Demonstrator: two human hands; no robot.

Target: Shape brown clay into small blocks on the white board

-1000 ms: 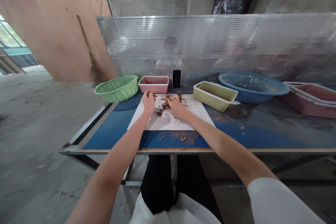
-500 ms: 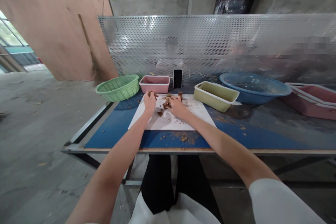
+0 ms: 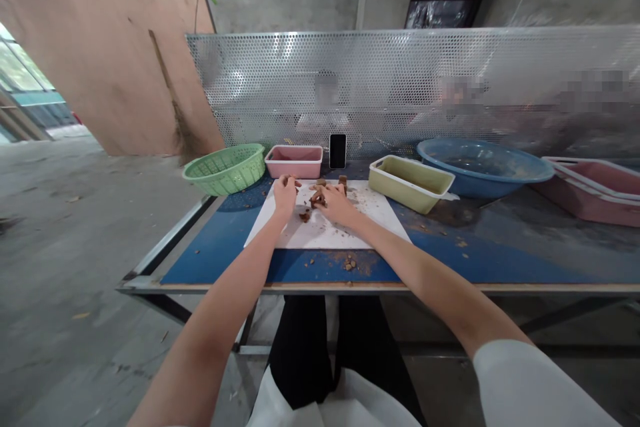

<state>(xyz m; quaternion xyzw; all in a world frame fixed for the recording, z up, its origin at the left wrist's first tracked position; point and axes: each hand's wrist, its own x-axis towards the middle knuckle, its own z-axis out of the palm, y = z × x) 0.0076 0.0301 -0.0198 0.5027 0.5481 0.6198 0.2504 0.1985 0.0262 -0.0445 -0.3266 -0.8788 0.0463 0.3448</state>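
Observation:
My left hand is over the left part of a white board, its fingers curled around a reddish-brown piece that shows only at the fingertips. To its right, my right hand reaches down to the board with bent fingers closed on a dark brown clay-like lump. Brown crumbs lie between the hands. Just behind my right hand sit brown lumps, one of them a small upright block.
Behind the board stand a pink basket and a phone. A green colander is at the left. Rightward are a yellow-green basket, a blue basin and red-pink baskets. Crumbs dot the table's front. A perforated metal screen rises behind.
My left hand's fingers have shifted slightly and less of the piece in them shows. My right hand stays almost in place at the lump.

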